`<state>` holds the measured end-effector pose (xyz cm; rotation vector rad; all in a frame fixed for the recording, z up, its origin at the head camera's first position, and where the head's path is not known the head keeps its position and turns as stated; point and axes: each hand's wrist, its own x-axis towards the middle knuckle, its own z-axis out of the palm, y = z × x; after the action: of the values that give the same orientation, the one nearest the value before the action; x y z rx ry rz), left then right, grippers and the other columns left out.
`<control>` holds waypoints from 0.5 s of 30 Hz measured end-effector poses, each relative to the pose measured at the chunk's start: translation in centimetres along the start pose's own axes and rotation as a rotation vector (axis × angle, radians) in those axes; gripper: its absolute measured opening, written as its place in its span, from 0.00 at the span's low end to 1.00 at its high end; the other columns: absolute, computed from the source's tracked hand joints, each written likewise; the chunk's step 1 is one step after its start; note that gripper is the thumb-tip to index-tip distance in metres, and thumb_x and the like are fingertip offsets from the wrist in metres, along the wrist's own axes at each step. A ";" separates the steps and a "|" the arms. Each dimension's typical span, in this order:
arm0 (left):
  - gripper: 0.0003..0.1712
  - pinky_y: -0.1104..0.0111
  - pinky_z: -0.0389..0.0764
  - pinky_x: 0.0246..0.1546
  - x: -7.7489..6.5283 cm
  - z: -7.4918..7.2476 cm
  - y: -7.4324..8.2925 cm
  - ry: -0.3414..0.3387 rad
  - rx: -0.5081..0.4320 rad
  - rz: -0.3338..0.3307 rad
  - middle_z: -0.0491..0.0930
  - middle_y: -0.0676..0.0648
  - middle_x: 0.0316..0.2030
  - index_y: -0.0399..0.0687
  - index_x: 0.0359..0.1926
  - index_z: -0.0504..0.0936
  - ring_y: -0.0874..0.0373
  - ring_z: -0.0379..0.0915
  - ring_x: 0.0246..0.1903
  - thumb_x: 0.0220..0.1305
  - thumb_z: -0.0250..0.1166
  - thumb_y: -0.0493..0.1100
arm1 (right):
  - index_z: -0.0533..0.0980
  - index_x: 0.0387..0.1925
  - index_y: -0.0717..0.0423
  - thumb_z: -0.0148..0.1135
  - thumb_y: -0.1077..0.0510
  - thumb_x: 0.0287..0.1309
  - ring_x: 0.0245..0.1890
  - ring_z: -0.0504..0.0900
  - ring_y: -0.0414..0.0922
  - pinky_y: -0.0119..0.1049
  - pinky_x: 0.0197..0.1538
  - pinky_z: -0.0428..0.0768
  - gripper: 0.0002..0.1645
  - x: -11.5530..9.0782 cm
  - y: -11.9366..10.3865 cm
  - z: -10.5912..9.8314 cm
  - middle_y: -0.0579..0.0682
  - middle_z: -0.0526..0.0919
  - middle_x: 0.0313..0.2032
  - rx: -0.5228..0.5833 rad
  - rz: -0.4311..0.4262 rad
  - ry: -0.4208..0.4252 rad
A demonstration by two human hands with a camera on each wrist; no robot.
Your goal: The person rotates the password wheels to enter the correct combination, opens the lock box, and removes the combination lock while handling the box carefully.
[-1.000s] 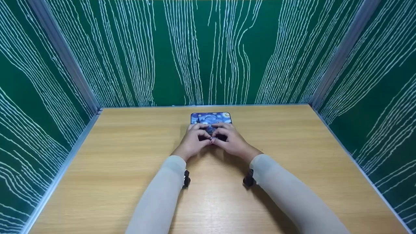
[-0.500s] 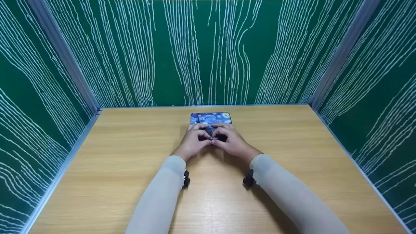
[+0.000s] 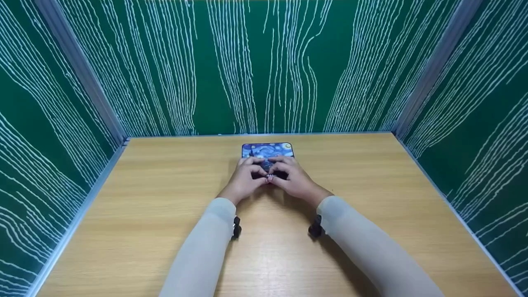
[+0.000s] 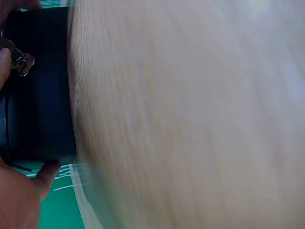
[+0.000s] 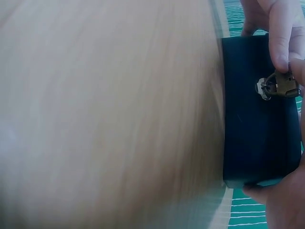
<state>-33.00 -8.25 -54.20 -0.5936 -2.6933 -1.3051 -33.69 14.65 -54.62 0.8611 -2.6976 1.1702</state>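
A box (image 3: 268,149) stands near the back edge of the table, its lid printed with a swirling blue and yellow night-sky painting. Its dark front (image 4: 43,109) carries a metal hasp (image 5: 262,89) with a brass-coloured padlock (image 5: 287,86) hung through it. My left hand (image 3: 245,179) reaches round the left front corner, thumb at the padlock. From the other side my right hand (image 3: 295,179) mirrors it, and the two thumb tips meet at the padlock. Other fingers of both hands lie over the lid's front part and along the box's ends. Between them the hands hide most of the padlock in the head view.
The wooden table (image 3: 165,214) stretches out on both sides and toward me. Green panels (image 3: 272,82) with white wavy lines wall in the back and sides, joined by grey corner posts (image 3: 433,70). A small black device (image 3: 316,227) sits at each wrist.
Box and both arms stay in place. Only the thumb tips shift very slightly at the padlock.
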 end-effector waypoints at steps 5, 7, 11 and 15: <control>0.02 0.49 0.63 0.88 0.0 0.0 0.1 0.002 -0.004 -0.004 0.79 0.48 0.77 0.48 0.42 0.97 0.43 0.63 0.81 0.70 0.81 0.40 | 0.86 0.51 0.43 0.74 0.48 0.77 0.85 0.64 0.61 0.72 0.87 0.60 0.08 -0.1 -0.1 -0.1 0.49 0.75 0.82 0.001 0.013 -0.009; 0.03 0.49 0.63 0.88 0.0 0.0 0.1 0.001 -0.005 -0.006 0.79 0.47 0.77 0.48 0.43 0.97 0.43 0.62 0.81 0.70 0.81 0.40 | 0.85 0.52 0.43 0.74 0.48 0.77 0.85 0.64 0.60 0.72 0.88 0.60 0.09 -0.1 -0.1 -0.2 0.48 0.75 0.82 0.000 0.020 -0.014; 0.02 0.50 0.63 0.88 0.0 0.0 0.1 -0.001 -0.004 -0.009 0.79 0.48 0.77 0.48 0.42 0.96 0.43 0.62 0.81 0.71 0.80 0.40 | 0.85 0.51 0.43 0.74 0.48 0.77 0.85 0.63 0.60 0.71 0.88 0.60 0.09 -0.1 -0.2 -0.2 0.48 0.74 0.83 0.004 0.034 -0.021; 0.03 0.50 0.65 0.87 0.0 0.0 0.1 0.004 0.005 0.006 0.80 0.48 0.76 0.49 0.43 0.97 0.44 0.63 0.81 0.71 0.81 0.42 | 0.86 0.50 0.44 0.75 0.50 0.76 0.85 0.65 0.61 0.71 0.87 0.61 0.07 -0.1 -0.2 -0.3 0.49 0.75 0.82 0.000 0.013 -0.012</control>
<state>-32.95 -8.21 -54.16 -0.5975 -2.6882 -1.2965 -33.54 14.75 -54.30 0.8546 -2.7164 1.1713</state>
